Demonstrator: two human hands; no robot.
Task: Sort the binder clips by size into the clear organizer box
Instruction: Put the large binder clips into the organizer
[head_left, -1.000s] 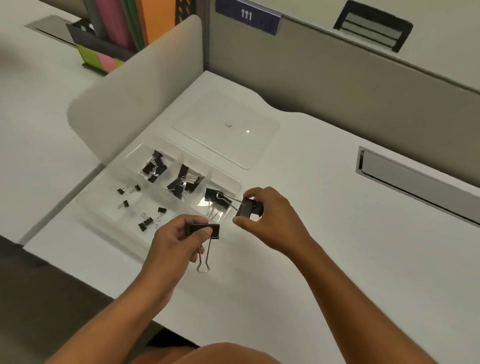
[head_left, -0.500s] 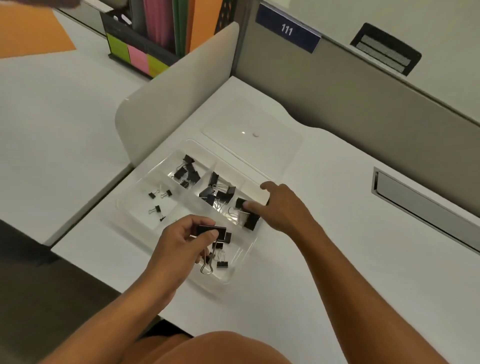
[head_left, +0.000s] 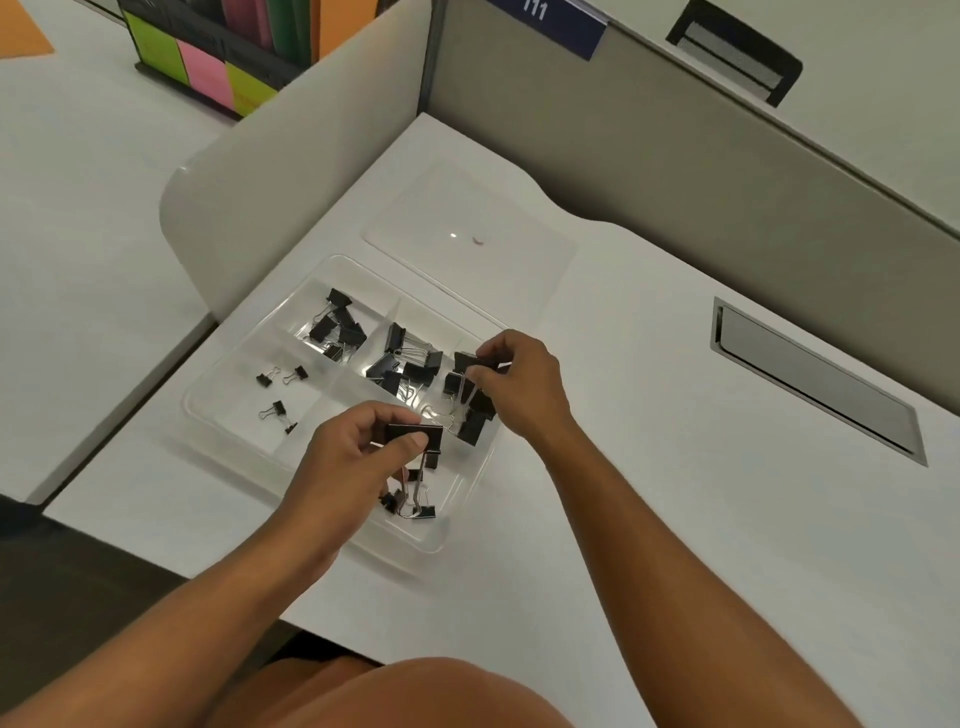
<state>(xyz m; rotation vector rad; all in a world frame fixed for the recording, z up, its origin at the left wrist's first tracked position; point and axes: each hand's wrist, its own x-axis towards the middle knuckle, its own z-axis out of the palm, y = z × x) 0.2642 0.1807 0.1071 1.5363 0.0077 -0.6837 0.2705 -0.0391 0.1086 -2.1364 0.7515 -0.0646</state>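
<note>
The left hand (head_left: 353, 452) pinches a large binder clip (head_left: 415, 435) between thumb and forefinger, its wire handles hanging toward six o'clock over the clear organizer box (head_left: 208, 410) on the white tabletop (head_left: 675, 519). At two o'clock from it, the right hand (head_left: 519, 384) pinches another clip (head_left: 467, 359) above the far right compartment.

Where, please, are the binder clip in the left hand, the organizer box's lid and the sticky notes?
Binder clip (head_left: 415, 435): head view, on its black body.
Lid (head_left: 524, 260): head view, on its bare clear surface.
Sticky notes (head_left: 208, 73): head view, on the pink pad.
</note>
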